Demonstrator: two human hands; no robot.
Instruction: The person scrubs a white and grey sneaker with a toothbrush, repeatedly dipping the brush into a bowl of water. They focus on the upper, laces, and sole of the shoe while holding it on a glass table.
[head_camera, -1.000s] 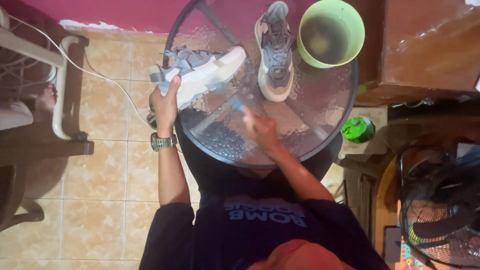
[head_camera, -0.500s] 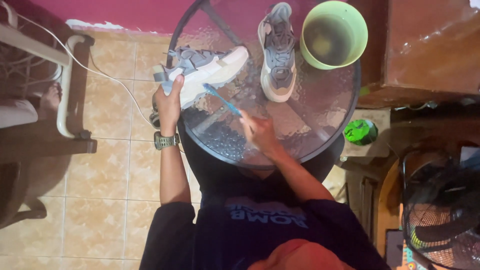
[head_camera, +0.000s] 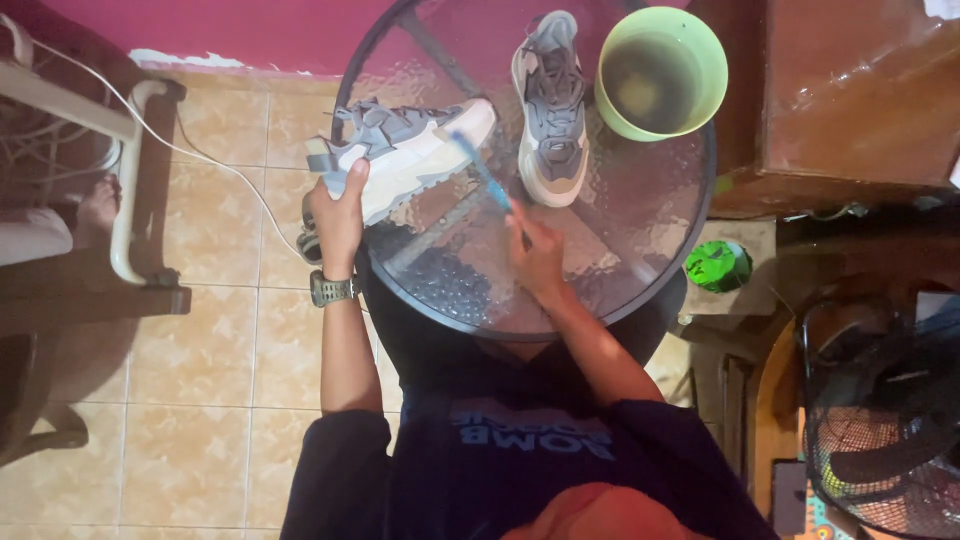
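The left hand (head_camera: 338, 205) grips the heel of a grey and white shoe (head_camera: 410, 152) tipped on its side at the edge of the round glass table (head_camera: 640, 240). The right hand (head_camera: 535, 255) is closed around a blue brush (head_camera: 482, 172), its head touching the shoe's toe. 1 more shoe (head_camera: 552, 105) lies beside a green bowl (head_camera: 660, 72).

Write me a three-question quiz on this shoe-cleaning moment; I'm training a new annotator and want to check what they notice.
1. True or false: the left hand grips the heel end of the tilted sneaker.
2. What does the right hand hold?
A. a sponge
B. a blue brush
C. a cloth
3. Fill in: the second sneaker lies on the glass table beside a green ____.

Key: 1 true; 2 B, its bristle end at the toe of the held sneaker; 3 basin.
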